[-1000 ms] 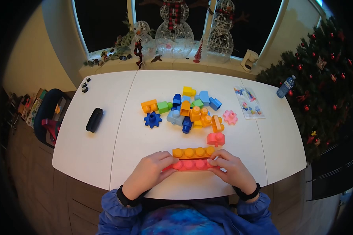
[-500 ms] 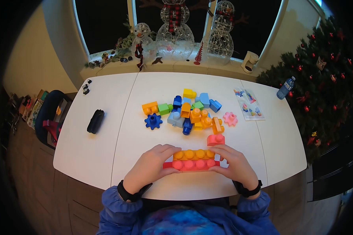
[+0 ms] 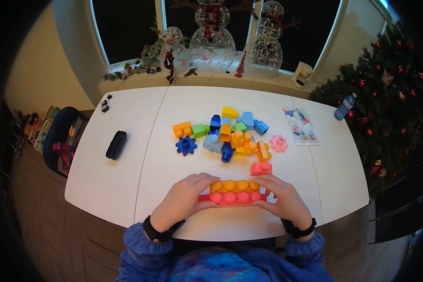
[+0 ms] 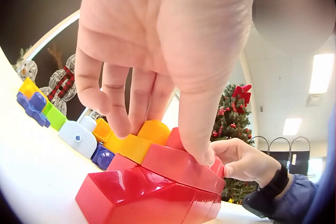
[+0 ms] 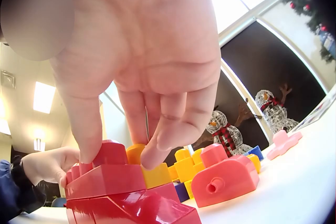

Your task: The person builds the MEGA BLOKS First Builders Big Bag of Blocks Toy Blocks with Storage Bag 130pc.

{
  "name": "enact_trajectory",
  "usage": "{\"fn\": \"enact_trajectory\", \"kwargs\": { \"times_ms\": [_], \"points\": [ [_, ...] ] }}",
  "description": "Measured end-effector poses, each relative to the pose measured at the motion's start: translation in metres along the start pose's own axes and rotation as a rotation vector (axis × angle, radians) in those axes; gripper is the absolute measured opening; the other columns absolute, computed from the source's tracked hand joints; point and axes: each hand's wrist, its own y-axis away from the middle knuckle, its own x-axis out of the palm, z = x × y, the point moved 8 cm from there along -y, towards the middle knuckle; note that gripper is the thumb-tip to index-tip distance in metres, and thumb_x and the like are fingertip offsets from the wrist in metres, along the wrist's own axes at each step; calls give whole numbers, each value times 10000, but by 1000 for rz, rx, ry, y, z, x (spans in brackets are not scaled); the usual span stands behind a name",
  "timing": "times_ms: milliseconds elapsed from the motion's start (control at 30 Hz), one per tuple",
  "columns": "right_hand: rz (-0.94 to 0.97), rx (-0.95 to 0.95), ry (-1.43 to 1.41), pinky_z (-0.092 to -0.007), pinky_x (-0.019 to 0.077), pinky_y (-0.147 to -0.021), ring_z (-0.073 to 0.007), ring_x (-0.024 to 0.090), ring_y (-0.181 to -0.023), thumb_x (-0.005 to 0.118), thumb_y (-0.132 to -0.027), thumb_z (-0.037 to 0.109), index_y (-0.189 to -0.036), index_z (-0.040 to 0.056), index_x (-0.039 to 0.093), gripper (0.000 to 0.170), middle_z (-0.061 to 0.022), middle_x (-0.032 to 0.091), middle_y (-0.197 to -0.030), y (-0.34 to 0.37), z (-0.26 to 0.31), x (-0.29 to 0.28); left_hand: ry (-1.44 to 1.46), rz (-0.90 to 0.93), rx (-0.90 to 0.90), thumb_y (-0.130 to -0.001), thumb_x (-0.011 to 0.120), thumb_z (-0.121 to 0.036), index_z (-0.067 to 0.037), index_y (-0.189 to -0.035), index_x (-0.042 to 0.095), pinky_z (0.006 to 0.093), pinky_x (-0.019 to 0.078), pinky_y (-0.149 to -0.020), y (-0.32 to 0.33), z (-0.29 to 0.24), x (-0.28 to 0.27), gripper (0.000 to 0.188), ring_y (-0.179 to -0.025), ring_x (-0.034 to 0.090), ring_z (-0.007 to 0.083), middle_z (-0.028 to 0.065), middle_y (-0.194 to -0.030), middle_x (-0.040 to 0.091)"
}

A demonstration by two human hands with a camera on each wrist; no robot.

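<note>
2 hands [image 3: 179, 199] around bricks [image 3: 235, 192], loose blocks [image 3: 237, 137] beyond.

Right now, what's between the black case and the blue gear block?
Between the black case and the blue gear block, bare white tabletop, crossed by a seam. The head view shows it.
</note>
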Motion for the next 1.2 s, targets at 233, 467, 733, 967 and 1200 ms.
{"fn": "enact_trajectory", "kwargs": {
  "times_ms": [233, 467, 733, 967, 1200],
  "points": [
    [-3, -1, -5, -393, 589, -899, -331, 691, -1112, 856, -824, 230, -1320, 76, 653, 558, -120, 678, -1299, 1, 0, -1, 250, 47, -14, -944, 770, -237, -32, -1220, 673, 321, 551, -704, -54, 22, -18, 358, -849, 679, 196, 101, -1124, 729],
    [-40, -28, 6, -389, 592, -882, -334, 701, -1080, 853, -829, 247, -1319, 79, 655, 554, -120, 681, -1289, 2, -1, -1, -208, -218, -161, -885, 777, -363, 2, -1041, 716, 400, 580, -710, -164, 82, -14, 401, -793, 729, 317, 190, -941, 750],
    [-41, -16, 3, -384, 595, -871, -321, 706, -1069, 858, -826, 266, -1314, 87, 664, 554, -106, 687, -1285, 2, -2, 0, -285, 35, -335, -766, 811, -412, -6, -1032, 731, 413, 591, -744, -196, 99, 4, 492, -818, 738, 346, 204, -882, 749],
    [-36, -1, 4, -385, 595, -874, -322, 705, -1076, 862, -823, 276, -1319, 92, 665, 564, -106, 687, -1287, 2, -2, 0, 49, -51, -180, -813, 783, -210, 8, -1181, 660, 360, 594, -791, -146, 50, -43, 444, -880, 729, 264, 138, -992, 713],
    [-32, 9, -10, -386, 595, -877, -327, 699, -1090, 864, -824, 280, -1311, 90, 671, 558, -112, 687, -1286, 1, -4, 1, 377, -13, -126, -846, 741, 10, 9, -1211, 612, 352, 563, -1044, -41, 16, -43, 387, -1132, 697, 226, 109, -1187, 627]
  ]
}}
